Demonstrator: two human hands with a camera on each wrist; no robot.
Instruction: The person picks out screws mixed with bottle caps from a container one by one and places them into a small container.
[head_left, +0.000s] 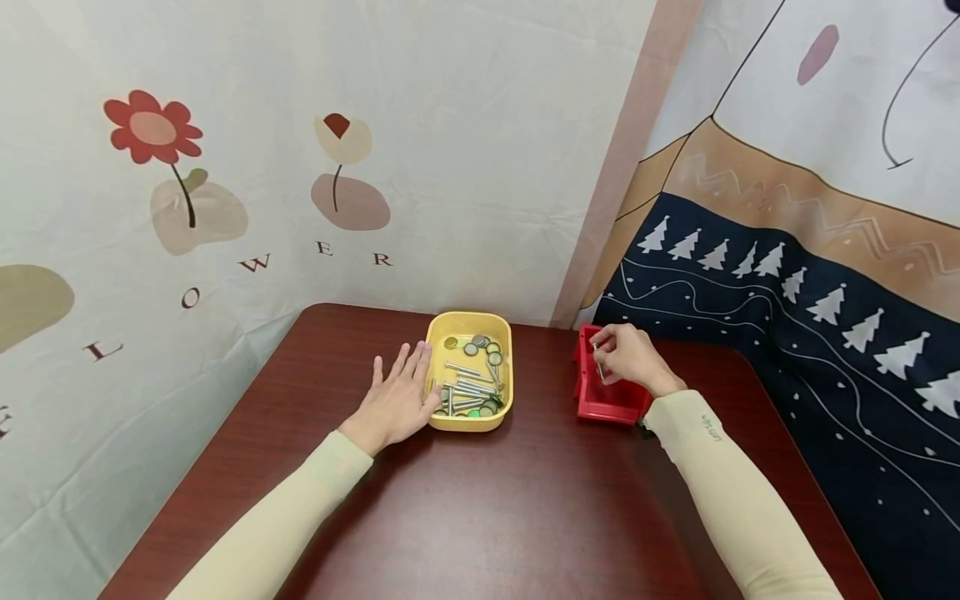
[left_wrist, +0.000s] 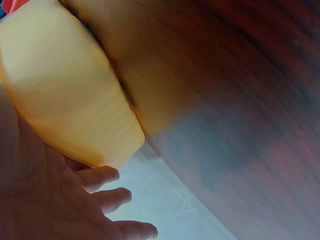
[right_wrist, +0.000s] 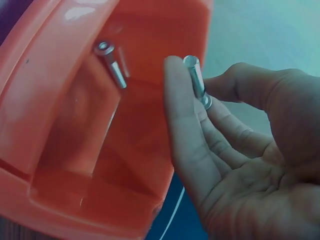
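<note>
Open gap between yellow bin (head_left: 468,424) and red bin (head_left: 611,413).
Allows passage across that gap and over the near tabletop (head_left: 495,508) between the forearms (head_left: 281,504); opens from above into the yellow bin; meets the left hand (head_left: 393,402) along that bin's left side, the right hand (head_left: 630,360) with a pinched bolt (right_wrist: 196,80) over the red bin, and hanging cloth (head_left: 480,279) behind.

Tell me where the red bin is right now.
In the head view, the red bin stands toward the right of the table, to the right of the yellow tray, with the right hand over it holding a bolt.
</note>
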